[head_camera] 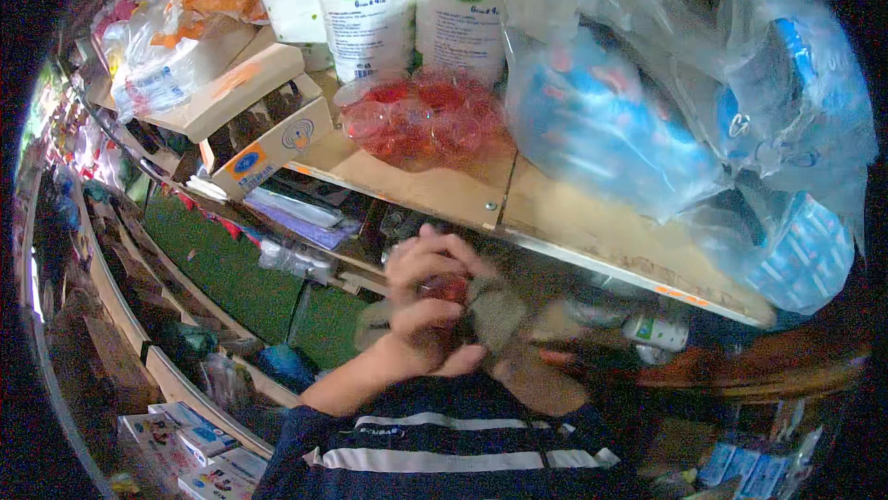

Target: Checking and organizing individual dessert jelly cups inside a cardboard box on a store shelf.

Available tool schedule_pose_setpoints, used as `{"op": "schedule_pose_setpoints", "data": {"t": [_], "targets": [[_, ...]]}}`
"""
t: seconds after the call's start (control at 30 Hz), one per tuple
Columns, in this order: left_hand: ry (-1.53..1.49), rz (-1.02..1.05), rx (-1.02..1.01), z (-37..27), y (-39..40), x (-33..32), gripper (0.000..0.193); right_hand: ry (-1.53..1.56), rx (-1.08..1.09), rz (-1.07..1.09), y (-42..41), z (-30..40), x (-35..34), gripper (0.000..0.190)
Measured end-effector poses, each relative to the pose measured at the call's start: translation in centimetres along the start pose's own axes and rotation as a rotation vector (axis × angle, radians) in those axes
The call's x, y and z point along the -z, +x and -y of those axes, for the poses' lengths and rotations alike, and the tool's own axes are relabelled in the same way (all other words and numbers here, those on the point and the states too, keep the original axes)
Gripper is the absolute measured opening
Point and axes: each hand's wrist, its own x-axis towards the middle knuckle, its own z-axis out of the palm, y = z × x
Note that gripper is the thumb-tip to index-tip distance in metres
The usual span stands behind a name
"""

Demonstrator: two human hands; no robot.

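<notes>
In front of my chest my left hand is curled around a small dark red object, which its fingers partly cover. My right hand is close beside it and strongly blurred. A greyish cloth bunches at the right hand and meets the left one. On the wooden shelf just beyond both hands sits a cluster of translucent red, rounded glass-like pieces. The cloth hides most of the right fingers.
White Glee paper roll packs stand behind the red pieces. Clear bags with blue packs fill the shelf's right side. An opened cardboard box rests at left. Lower shelves hold plastic-wrapped goods and flat printed boxes.
</notes>
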Motion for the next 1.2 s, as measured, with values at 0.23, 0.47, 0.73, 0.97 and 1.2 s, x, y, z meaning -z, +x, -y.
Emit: {"op": "schedule_pose_setpoints", "data": {"t": [0.23,0.47,0.73,0.97,1.2], "targets": [[0.049,0.388,0.279,-1.8,-0.1,1.2,0.077,0.154,-0.149,-0.029,0.5,2.2,1.4,0.075],[0.253,0.362,0.228,-2.5,1.3,0.7,0.081,-0.062,-0.292,0.122,-2.5,2.8,4.7,0.068],[0.225,0.471,0.279,-4.0,0.5,-3.1,0.07,-0.293,-0.554,-0.056,-4.2,6.2,6.6,0.066],[-0.072,0.758,0.371,-5.0,2.2,-3.9,0.041,0.452,-0.853,-0.626,-9.7,4.7,11.6,0.054],[-0.177,0.567,0.054,-4.5,4.7,-2.4,0.04,0.386,-0.804,-0.406,-11.2,7.1,11.4,0.055]]}}
